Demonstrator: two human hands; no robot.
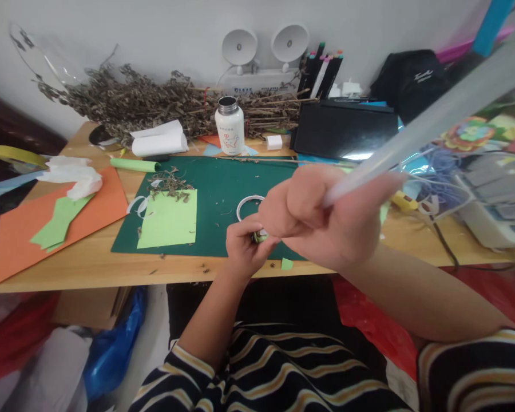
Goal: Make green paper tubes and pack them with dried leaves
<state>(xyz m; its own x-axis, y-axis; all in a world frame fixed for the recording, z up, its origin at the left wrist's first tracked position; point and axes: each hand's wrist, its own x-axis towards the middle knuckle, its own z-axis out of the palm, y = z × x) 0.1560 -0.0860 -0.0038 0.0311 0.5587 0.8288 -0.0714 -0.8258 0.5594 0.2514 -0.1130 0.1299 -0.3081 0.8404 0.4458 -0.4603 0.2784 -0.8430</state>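
Observation:
Close to the camera, my right hand (326, 212) is closed round a long, pale, translucent stick (412, 131) that slants up to the upper right. My left hand (249, 243) is closed on a small green piece (261, 235), just left of and partly behind my right hand. Behind the hands a white ring-shaped roll (249, 200) lies on the dark green cutting mat (223, 177), partly hidden. A light green paper square (171, 220) lies on the mat's left part, with dried plant bits (175, 182) at its top edge.
Orange paper (90, 220), white tissue (75, 174) and yellow tape (19, 154) are at the left. A white bottle (229, 129) stands behind the mat, before dried branches (141, 103). A black case (343, 129) and blue-violet strands (438, 177) are to the right.

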